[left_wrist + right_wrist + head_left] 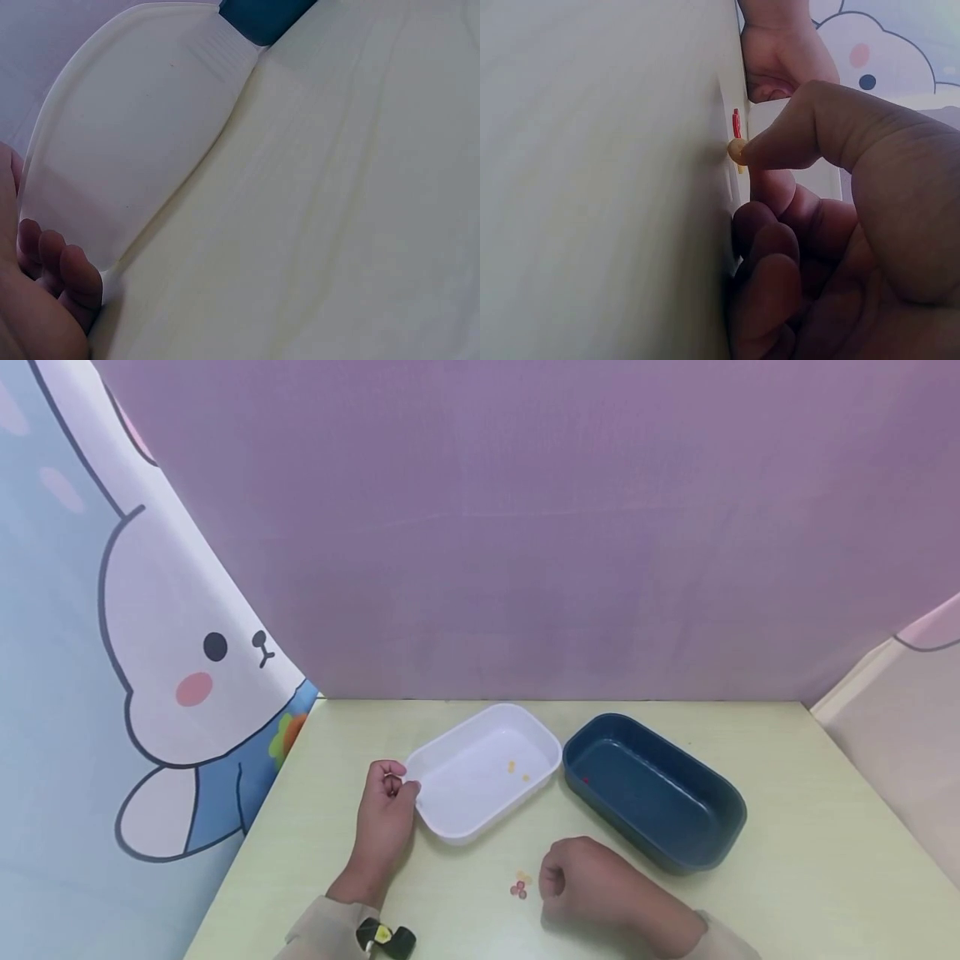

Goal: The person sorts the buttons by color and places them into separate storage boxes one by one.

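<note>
My left hand [386,810] grips the near left end of a white plastic tray [480,722], thumb and fingers at its rim. Its curled fingers [75,274] show against the tray's outer wall in the left wrist view. Two small yellow pieces [512,767] lie inside this tray. Low over the table, my right hand [592,881] pinches a small round yellow piece [737,151] between thumb and index finger, the other fingers curled in. Just left of that hand lies a small cluster of red and yellow round pieces [519,889]; one red piece [736,122] shows beyond the thumb.
A dark blue tray [652,793] stands right of the white one, their corners close together, with a small red piece [586,780] inside. The pale table [450,910] meets a purple cloth wall [525,568] at the back. A cartoon-printed curtain [172,693] hangs at the left.
</note>
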Demonstrator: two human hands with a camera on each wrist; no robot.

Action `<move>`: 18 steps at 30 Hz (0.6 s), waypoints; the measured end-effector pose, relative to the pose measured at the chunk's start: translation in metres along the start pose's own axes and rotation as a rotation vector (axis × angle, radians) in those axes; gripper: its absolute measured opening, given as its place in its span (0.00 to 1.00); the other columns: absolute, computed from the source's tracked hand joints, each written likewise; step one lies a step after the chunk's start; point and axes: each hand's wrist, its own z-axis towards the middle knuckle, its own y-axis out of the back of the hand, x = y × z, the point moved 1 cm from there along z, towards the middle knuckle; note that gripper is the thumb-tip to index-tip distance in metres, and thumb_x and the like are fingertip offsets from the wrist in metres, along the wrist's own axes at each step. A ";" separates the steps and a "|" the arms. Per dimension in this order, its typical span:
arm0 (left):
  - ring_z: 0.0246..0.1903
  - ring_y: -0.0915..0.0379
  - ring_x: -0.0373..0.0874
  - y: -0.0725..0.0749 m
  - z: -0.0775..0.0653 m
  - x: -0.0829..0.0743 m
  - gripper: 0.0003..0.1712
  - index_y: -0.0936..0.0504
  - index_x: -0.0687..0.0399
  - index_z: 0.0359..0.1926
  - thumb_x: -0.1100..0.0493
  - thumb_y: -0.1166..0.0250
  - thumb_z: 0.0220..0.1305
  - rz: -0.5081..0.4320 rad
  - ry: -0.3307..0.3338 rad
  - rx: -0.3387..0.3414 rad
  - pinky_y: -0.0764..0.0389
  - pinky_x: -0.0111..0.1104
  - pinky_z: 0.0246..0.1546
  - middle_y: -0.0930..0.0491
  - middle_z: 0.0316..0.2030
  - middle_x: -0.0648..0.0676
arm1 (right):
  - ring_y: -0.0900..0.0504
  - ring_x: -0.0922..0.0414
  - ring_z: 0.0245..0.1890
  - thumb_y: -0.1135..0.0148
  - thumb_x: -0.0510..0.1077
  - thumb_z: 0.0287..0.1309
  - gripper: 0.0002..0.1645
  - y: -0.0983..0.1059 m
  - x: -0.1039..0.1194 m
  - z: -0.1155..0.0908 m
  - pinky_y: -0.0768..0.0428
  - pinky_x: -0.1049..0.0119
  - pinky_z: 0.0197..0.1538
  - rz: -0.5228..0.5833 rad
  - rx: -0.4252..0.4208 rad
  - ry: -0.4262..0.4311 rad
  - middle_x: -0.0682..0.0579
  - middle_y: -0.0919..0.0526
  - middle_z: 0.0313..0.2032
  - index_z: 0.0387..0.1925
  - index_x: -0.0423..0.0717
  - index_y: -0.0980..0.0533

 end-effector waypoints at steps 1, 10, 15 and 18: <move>0.40 0.32 0.46 0.000 0.000 0.001 0.15 0.31 0.51 0.60 0.60 0.38 0.79 0.001 0.000 0.000 0.25 0.30 0.38 0.32 0.39 0.51 | 0.25 0.67 0.28 0.28 0.36 0.44 0.15 0.000 0.000 0.000 0.25 0.68 0.35 -0.001 -0.001 0.002 0.67 0.23 0.24 0.20 0.63 0.21; 0.41 0.32 0.47 0.000 0.000 0.000 0.16 0.31 0.51 0.61 0.60 0.38 0.79 0.000 0.010 0.004 0.25 0.30 0.38 0.32 0.40 0.52 | 0.27 0.68 0.26 0.32 0.36 0.45 0.16 -0.001 -0.002 0.002 0.27 0.69 0.34 -0.005 -0.008 0.005 0.68 0.26 0.22 0.18 0.63 0.23; 0.41 0.31 0.47 0.001 0.000 0.001 0.16 0.31 0.51 0.61 0.59 0.38 0.79 0.009 0.011 0.005 0.25 0.30 0.38 0.31 0.40 0.52 | 0.30 0.68 0.25 0.33 0.35 0.46 0.17 -0.001 0.000 0.002 0.28 0.69 0.33 0.006 -0.014 0.004 0.67 0.29 0.20 0.17 0.61 0.26; 0.41 0.31 0.47 0.001 0.000 0.001 0.15 0.31 0.51 0.61 0.60 0.38 0.79 0.015 0.011 0.002 0.25 0.30 0.38 0.32 0.40 0.52 | 0.30 0.67 0.25 0.33 0.35 0.47 0.17 -0.001 0.001 0.001 0.29 0.69 0.33 0.022 -0.013 -0.002 0.67 0.30 0.20 0.17 0.60 0.27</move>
